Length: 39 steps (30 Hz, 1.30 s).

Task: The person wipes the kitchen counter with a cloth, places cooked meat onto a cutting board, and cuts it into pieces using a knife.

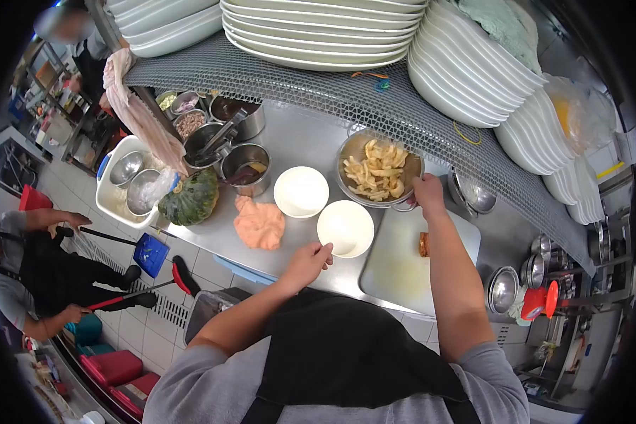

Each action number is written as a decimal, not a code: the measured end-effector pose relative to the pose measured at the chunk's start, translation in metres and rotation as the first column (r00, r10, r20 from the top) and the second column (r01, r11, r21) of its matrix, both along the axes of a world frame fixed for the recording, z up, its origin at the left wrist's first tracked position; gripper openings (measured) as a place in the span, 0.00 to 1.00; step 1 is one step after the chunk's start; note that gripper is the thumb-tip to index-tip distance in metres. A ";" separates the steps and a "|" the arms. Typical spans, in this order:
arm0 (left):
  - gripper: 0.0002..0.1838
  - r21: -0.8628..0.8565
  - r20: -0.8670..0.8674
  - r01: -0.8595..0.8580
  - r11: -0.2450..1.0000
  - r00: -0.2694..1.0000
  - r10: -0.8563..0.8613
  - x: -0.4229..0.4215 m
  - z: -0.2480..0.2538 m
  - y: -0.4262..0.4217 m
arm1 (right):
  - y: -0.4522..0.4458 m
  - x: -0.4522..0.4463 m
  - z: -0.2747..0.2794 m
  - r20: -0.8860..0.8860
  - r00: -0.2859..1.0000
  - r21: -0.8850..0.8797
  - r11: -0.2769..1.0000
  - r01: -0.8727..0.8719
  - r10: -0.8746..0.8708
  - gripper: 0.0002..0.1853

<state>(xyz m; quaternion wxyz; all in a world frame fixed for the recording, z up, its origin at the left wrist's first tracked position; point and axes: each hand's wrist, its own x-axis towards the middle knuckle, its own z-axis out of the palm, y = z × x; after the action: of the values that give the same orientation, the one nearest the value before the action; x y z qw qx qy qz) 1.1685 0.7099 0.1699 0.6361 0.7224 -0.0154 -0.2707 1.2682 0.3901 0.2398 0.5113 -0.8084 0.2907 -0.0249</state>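
Observation:
My right hand (428, 192) is closed on the near right rim of a metal bowl (343, 185) that holds pale yellow food strips (374, 169). My left hand (311, 264) is closed at the near left edge of a white bowl (345, 229); its fingertips meet at the rim. A second white bowl (301, 191) stands just behind and to the left. Both white bowls look empty. Below my right forearm lies a pale cutting board (396, 261) with a small brown piece of food (424, 244) on it.
An orange cloth (259, 223), a green pumpkin (191, 199) and metal pots (246, 169) stand at the left. Stacked plates (325, 35) fill the shelf (275, 79) above. At lower left a person (49, 261) holds a broom and a blue dustpan (150, 254). Another person stands upper left.

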 end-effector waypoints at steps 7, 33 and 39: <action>0.21 -0.136 -0.146 -0.093 0.986 0.987 0.073 0.010 0.004 -0.009 | -0.005 -0.043 0.005 0.329 0.940 -0.041 0.993 0.107 -0.088 0.08; 0.42 -0.234 0.644 -0.380 0.895 0.630 0.435 0.060 0.003 -0.082 | 0.050 -0.072 0.013 0.511 0.707 -0.795 0.582 0.173 0.488 0.10; 0.41 -0.324 0.588 -0.391 0.862 0.631 0.507 0.069 0.008 -0.085 | 0.046 -0.062 0.004 0.541 0.680 -0.780 0.597 0.187 0.494 0.10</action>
<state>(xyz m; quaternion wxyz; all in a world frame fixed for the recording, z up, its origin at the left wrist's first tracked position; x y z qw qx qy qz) 1.2380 0.6246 0.1777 0.6940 0.6953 -0.0784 0.1694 1.2059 0.4359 0.2437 0.1721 -0.8929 -0.0528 -0.4127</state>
